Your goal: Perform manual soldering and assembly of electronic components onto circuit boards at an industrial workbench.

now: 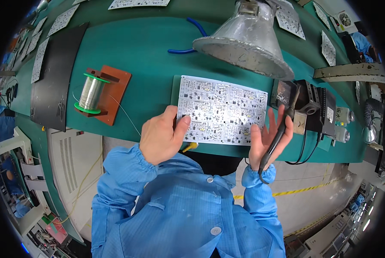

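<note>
A white printed circuit board panel (224, 109), crowded with small components, lies on the green bench mat in front of me. My left hand (162, 135) grips its left edge, thumb on top and fingers curled at the side. A black soldering iron (279, 134) rests across the fingers of my right hand (261, 144), its tip pointing up and away toward the iron holder. The right thumb touches the panel's lower right edge. At the left, a spool of solder wire (91, 93) sits on a brown stand (116, 98), with a loose strand trailing toward my left hand.
A silvery extraction hood (248, 47) hangs over the bench beyond the panel. Right of it stand an iron holder (308, 98), a black soldering station (327, 112) and small bottles (342, 134). A blue tube (181, 51) lies behind. More panels (63, 20) line the far side.
</note>
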Demonstrator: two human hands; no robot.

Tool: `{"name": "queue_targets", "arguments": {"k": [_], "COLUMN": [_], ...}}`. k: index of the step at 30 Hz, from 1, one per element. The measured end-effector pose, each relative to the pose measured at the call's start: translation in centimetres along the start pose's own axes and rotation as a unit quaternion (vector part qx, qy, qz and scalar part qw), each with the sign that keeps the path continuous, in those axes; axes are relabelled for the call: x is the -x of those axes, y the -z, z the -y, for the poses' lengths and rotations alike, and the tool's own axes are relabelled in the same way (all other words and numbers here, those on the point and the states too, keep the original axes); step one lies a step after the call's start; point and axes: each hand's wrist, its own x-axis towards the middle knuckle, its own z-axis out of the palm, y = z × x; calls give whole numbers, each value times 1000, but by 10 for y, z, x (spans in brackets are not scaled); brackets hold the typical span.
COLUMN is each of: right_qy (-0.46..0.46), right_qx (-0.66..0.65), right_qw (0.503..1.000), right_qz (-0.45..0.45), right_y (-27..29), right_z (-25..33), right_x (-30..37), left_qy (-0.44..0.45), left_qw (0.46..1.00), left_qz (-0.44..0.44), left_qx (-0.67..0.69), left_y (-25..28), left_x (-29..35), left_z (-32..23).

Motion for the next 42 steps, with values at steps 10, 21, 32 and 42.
{"name": "queue_targets", "arguments": {"k": [10,21,32,42], "right_qy": [2,-9,-75,-1], "right_qx": [77,-192,-175,-50], "right_qw": [997,955,971,990], "right_qz": [-21,225,142,133], "right_y": [10,-19,-32,-18], "right_z": [7,47,48,31], "right_x": [2,77,63,39], "left_qy": [3,-175,-233,-91], "left_qw": [992,948,946,979], "left_qz": [-88,-144,-61,-96], "left_qx": [85,221,217,156], "left_y": [24,-47,-44,-8], "left_x": [25,52,57,60], "left_z": [16,-25,-13,16]}}
